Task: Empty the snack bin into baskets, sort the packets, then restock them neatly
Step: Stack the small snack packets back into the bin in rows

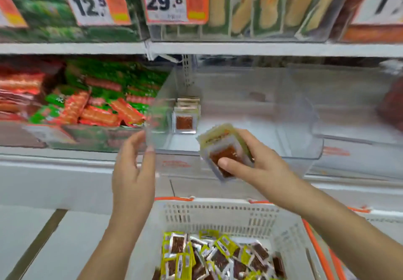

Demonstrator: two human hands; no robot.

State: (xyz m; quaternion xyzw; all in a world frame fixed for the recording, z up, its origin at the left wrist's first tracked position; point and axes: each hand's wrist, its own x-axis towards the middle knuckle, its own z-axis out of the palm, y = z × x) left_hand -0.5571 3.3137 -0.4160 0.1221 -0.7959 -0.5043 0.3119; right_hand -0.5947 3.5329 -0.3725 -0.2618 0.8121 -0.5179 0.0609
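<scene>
Right hand (257,166) pinches a small stack of packets (226,151), thumb on the front window, fingers behind; stack tilted, top edge toward 11 o'clock. Left hand (133,166) is spread and relaxed, fingertips touching the front left corner of the clear snack bin (305,148) on the shelf.

Bin nearly bare: one short upright row of packets (185,116) stands at its left wall, windows facing me. White basket (218,214) sits below at 6 o'clock, with loose yellow-and-brown packets (218,255) jumbled inside.

My judgement: restock phase, early. For this step I would square the stack first, since the edges look fanned. Then turn it upright, windows forward, and set it just beside the standing row at its 3 o'clock side, touching it. Left hand should steady the bin corner or brace the row so it does not topple. Risk: thin packets slide flat on the bare bin floor.
</scene>
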